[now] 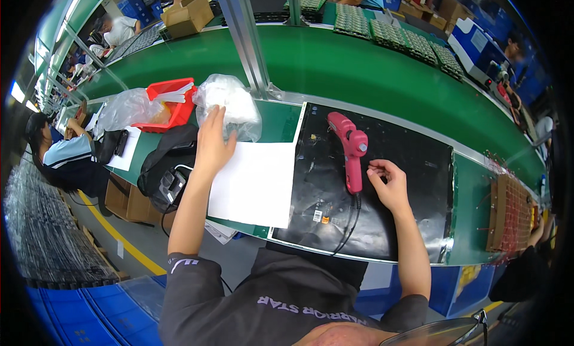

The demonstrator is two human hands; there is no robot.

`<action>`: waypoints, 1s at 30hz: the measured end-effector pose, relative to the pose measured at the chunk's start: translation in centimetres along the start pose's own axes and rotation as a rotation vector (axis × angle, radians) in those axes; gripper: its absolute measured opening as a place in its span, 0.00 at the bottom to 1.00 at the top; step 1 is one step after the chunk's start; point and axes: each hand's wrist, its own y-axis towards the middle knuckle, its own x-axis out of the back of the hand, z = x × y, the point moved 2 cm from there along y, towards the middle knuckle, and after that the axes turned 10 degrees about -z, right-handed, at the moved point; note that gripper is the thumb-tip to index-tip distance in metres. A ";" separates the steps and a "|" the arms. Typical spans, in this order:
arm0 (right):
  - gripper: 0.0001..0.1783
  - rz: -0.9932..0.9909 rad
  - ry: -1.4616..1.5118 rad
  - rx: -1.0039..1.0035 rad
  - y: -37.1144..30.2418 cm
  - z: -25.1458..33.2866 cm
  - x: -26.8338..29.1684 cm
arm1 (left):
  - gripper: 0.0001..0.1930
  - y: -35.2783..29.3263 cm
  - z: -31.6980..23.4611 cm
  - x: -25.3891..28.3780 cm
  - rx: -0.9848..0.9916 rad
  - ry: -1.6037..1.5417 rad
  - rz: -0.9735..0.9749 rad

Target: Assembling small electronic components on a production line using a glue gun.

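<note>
My left hand (215, 141) reaches to a clear plastic bag (236, 104) with white contents, its fingers spread at the bag's near side. Whether the fingers press on the bag I cannot tell. Below that hand lies a blank white sheet of paper (254, 187). A pink hot glue gun (351, 149) rests on the black mat (406, 146), its cord running toward the near edge. Just right of its handle is my right hand (391, 187), loosely curled, with a gap between thumb and forefinger and nothing visible in it.
Behind the plastic bag stands a red bin (180, 110) holding white sticks, beside another clear bag (125, 110). A black bag (170, 158) sits left of the paper. A metal post (248, 41) rises at the bench's back edge, before a green conveyor (323, 71). Co-workers sit around.
</note>
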 end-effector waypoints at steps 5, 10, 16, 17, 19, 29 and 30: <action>0.13 0.000 -0.004 0.000 -0.2 0.1 0.1 | 0.25 -1.8 -7.1 3.2 0.062 -0.395 0.226; 0.13 0.001 0.017 -0.027 -0.1 -0.1 0.0 | 0.20 -3.3 -12.2 3.5 -0.070 -0.746 0.450; 0.13 -0.001 0.036 -0.031 0.0 -0.2 0.0 | 0.20 -3.7 -15.4 2.5 -0.190 -0.905 0.655; 0.13 0.000 0.035 -0.031 0.0 -0.1 -0.1 | 0.19 -3.6 -15.6 2.4 -0.191 -0.920 0.704; 0.13 0.002 0.038 -0.036 0.0 0.1 -0.1 | 0.18 -3.2 -15.9 1.8 -0.191 -0.933 0.753; 0.13 -0.002 0.048 -0.047 -0.1 0.2 0.0 | 0.09 -3.6 -15.0 -3.1 0.005 -1.115 0.875; 0.13 -0.002 0.044 -0.050 -0.1 0.2 0.0 | 0.08 -3.7 -14.8 -3.3 0.008 -1.118 0.876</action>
